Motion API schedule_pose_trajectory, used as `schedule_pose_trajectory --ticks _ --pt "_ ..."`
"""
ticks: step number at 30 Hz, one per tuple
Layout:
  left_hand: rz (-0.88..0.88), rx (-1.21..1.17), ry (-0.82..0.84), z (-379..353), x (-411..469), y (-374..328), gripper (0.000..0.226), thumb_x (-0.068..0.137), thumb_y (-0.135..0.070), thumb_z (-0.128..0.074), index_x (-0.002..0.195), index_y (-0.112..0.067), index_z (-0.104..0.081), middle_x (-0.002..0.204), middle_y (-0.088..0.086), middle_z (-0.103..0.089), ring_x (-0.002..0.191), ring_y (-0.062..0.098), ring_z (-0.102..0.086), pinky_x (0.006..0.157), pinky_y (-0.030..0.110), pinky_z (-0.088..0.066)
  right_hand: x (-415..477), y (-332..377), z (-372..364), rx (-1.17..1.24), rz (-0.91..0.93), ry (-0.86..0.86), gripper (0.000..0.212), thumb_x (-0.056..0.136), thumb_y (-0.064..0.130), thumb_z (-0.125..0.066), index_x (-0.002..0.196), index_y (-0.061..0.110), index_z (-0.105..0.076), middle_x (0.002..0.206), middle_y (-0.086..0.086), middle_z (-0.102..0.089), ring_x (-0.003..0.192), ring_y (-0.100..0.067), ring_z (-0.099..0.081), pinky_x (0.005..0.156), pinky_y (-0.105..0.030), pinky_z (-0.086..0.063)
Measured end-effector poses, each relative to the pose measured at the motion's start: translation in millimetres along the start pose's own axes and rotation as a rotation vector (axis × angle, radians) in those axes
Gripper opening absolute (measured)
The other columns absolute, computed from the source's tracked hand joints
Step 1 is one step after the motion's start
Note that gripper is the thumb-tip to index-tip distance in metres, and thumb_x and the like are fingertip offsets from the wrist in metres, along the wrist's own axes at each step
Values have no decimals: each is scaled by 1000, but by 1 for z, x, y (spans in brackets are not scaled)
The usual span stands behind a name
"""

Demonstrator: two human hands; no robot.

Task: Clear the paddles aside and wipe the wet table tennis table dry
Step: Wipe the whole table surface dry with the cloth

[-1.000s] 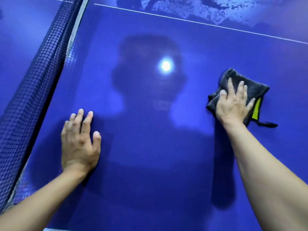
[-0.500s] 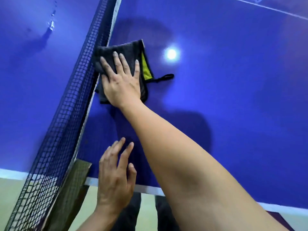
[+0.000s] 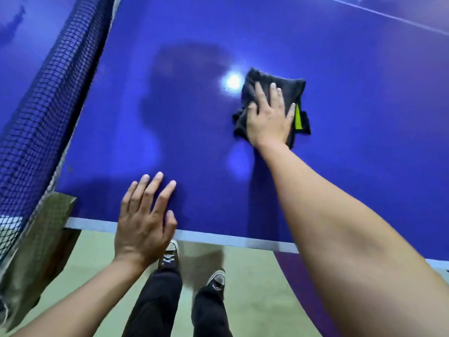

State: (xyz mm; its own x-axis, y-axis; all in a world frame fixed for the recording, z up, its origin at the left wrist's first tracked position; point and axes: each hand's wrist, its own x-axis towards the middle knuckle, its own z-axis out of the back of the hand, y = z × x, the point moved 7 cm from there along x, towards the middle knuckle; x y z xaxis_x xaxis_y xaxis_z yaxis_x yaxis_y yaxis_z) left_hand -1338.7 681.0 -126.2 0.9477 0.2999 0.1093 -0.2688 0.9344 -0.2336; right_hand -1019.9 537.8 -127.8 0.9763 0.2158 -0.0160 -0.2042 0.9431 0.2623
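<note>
— Green floor (image 3: 243, 300) shows nearest, below the table's white edge line, with the person's black sneakers (image 3: 170, 255) standing on it. What sits just above that?

— Left hand (image 3: 145, 224), fingers spread wide and flat, palm over the near edge of the blue table tennis table (image 3: 364, 190). It grips nothing; it looks like a brace. Half a second ago it was in much the same spot by the edge.

— And the cloth?

— Further in, the right hand (image 3: 269, 120) presses flat, fingers splayed, on a dark grey microfibre cloth (image 3: 286, 90) with a yellow-green patch by its right side. Half a second back that cloth was hard against the net (image 3: 43, 113); now it lies well out from it, toward the middle of this half, beside the lamp's glare on the surface.

— So a stroke away from the net?

— That's my reading: one pass swept from the net outward. A second ago it was out on the open surface as well, so the strokes look back and forth.

— Paddles?

— None in view, so I'd judge clearing done. Far side, beyond the white line (image 3: 388, 15), the surface looks mottled; whether that is water or reflection I can't tell.
</note>
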Motion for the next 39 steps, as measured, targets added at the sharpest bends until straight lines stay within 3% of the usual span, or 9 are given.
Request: schedule_pose_trajectory --ticks 6,8,11,16,22,29,34,39 --pt "-1 63 -22 -3 -2 -3 57 92 -28 -39 146 -11 -52 153 17 -46 143 41 -40 121 55 -27 -34 -206 58 -5 -438 -144 57 100 46 -33 157 40 -30 168 -2 -21 155 -18 -15 124 -58 -3" --pt "2 67 -34 -4 -3 -2 57 93 -28 -39 146 -11 -52 153 17 -46 142 41 -41 120 55 -28 -40 -227 64 -3 -532 -164 57 100 46 -32 157 38 -31 168 -2 -21 155 -18 -15 123 -59 -3" --pt "5 65 -45 -5 -2 -1 57 92 -28 -39 145 -12 -52 153 17 -47 143 41 -41 120 56 -29 -38 -225 63 -16 -533 -160 57 102 46 -31 158 37 -28 169 -4 -18 156 -19 -12 123 -60 -1" --pt "13 12 -22 -4 0 1 57 91 -27 -43 146 -15 -52 155 14 -44 145 39 -38 121 54 -26 -52 -150 40 -21 -376 -120 57 103 44 -31 159 38 -25 169 -7 -15 156 -21 -9 123 -61 1" --pt "132 -127 -23 22 -48 39 62 90 -29 -47 150 -13 -46 160 15 -33 149 36 -30 123 51 -23 -98 66 -27 -34 44 -112 60 98 47 -32 157 41 -28 168 -3 -19 156 -19 -12 123 -60 1" --pt "373 -166 43 26 -140 106 68 86 -20 -51 151 -6 -37 155 19 -38 142 33 -40 115 45 -38 -209 285 -87 -1 464 -32 57 97 50 -33 154 42 -35 166 -3 -26 155 -18 -18 121 -61 -3" --pt "414 -287 9 29 -143 105 65 87 -8 -52 150 -6 -36 148 15 -41 137 31 -43 114 34 -31 -222 287 -86 -6 554 70 55 102 49 -32 157 41 -29 168 0 -20 156 -16 -12 123 -56 -1" --pt "250 -220 -85 45 -107 64 68 82 -7 -50 149 -3 -41 154 19 -39 141 35 -40 116 45 -32 -225 219 -67 73 457 45 55 101 45 -37 156 42 -32 167 3 -24 155 -12 -16 125 -50 -2"
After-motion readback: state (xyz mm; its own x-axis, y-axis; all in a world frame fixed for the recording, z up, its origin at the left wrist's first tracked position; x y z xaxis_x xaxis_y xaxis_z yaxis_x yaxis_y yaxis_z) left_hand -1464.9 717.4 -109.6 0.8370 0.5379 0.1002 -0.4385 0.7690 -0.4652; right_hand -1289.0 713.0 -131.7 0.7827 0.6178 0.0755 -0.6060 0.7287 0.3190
